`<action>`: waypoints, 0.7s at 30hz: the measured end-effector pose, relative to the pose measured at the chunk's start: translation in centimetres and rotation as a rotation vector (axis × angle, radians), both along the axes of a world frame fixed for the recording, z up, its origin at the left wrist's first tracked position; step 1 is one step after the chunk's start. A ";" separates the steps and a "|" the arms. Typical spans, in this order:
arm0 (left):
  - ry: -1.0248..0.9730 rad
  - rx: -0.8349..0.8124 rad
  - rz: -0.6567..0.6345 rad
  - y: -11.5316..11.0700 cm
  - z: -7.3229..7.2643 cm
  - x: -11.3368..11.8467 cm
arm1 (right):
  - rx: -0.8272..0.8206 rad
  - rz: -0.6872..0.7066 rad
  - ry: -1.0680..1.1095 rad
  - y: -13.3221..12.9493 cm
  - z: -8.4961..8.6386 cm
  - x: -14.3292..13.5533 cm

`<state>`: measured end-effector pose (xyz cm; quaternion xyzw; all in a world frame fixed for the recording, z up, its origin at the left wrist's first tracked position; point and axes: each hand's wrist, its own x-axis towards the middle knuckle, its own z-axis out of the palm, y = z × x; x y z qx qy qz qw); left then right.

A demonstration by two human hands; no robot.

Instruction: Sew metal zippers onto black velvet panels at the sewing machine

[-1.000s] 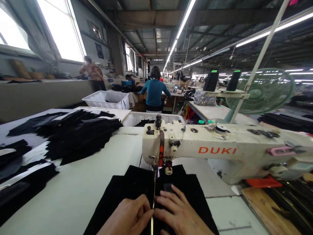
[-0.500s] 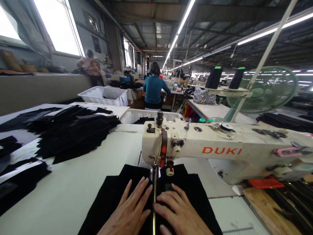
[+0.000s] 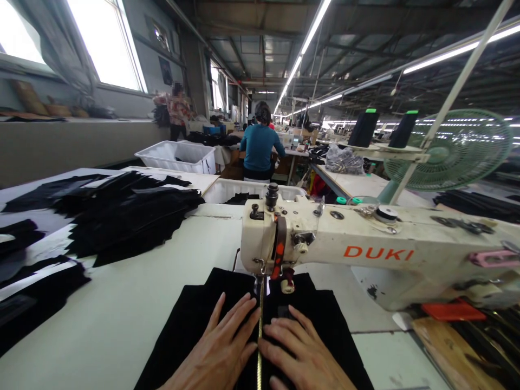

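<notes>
Head view: shows left hand [image 3: 223, 338] and right hand [image 3: 303, 346] laid palm down on black cloth [image 3: 195, 309], one on each side of a gold strip [image 3: 260, 336]. Clasps nothing with either hand; only presses, with the left fingers stretched long and the right ones spread and a little bent. Seems arranged that way to keep the cloth flat and the strip straight in line with the sewing machine [image 3: 320, 233]. Has the cloth close in front of the body, far edge reaching under the near end of the machine; cannot tell any stitches against so dark a surface.

Rests on a pale table [image 3: 134, 309], with a heap of black pieces [image 3: 138, 216] at the left, perhaps put there for easy reach. Offers at the right a red tray [image 3: 453, 310] beside a wooden board [image 3: 434, 336]. Takes in, farther off, a white tub [image 3: 205, 162], two thread spools [image 3: 364, 129] set high, likely for free unwinding, and a green fan [image 3: 441, 154]. Shows beyond these a person in a blue top [image 3: 259, 146], back turned, another in a flowered top [image 3: 177, 111], a bright window [image 3: 108, 40] and long ceiling lamps [image 3: 459, 53]
</notes>
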<state>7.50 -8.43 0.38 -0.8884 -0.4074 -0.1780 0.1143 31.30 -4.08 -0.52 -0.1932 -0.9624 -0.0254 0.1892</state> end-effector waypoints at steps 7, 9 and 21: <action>0.026 0.075 -0.001 0.1 -0.1 -0.1 | 0.054 0.025 0.005 0.3 -0.3 0.2; 0.050 0.100 0.008 0.3 -0.5 0.0 | 0.067 0.031 -0.002 0.4 -0.4 0.2; 0.075 0.101 0.035 0.2 -0.9 0.0 | 0.123 0.050 0.008 0.7 -0.7 0.3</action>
